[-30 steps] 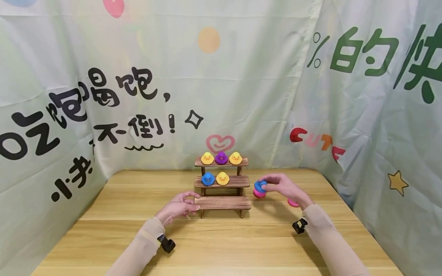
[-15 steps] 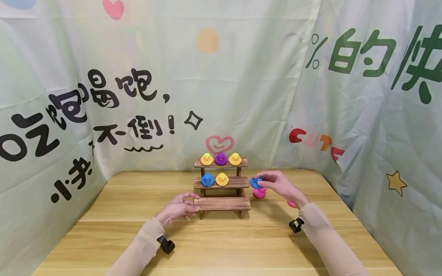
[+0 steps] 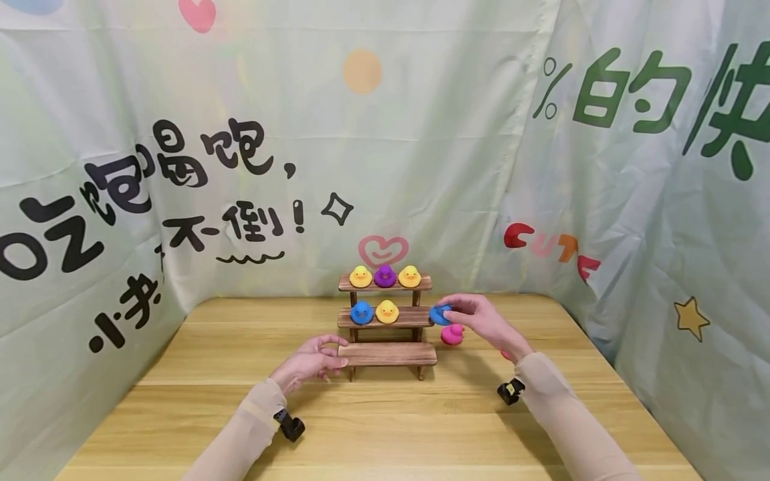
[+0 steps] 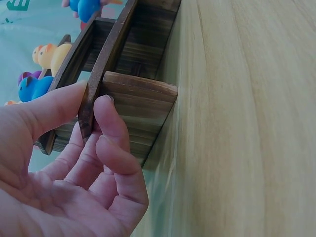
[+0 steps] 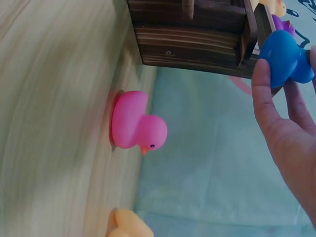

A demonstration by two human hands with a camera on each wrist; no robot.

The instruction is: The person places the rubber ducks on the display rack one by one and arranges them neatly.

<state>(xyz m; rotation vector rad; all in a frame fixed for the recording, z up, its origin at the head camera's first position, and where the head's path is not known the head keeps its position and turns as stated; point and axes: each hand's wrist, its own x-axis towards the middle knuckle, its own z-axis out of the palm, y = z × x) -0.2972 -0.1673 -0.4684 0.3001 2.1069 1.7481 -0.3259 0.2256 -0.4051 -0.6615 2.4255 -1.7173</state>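
Right hand (image 3: 488, 321) pinches a partly covered blue duck (image 3: 440, 316), left hand (image 3: 309, 361) the lowest shelf (image 3: 388, 355) — an orange duck (image 5: 129, 226) is cut off.

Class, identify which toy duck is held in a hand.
The blue duck by the right end of the middle shelf, pinched by the right hand. The other blue duck sits at that shelf's left end, free of any hand.

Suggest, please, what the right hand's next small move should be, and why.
I would probably have the right hand ease the held blue duck leftward onto the middle shelf. The duck is already at that shelf's right end, the shelf shows bare wood right of its yellow duck, and the left hand grips the bottom shelf, which should help steadiness.
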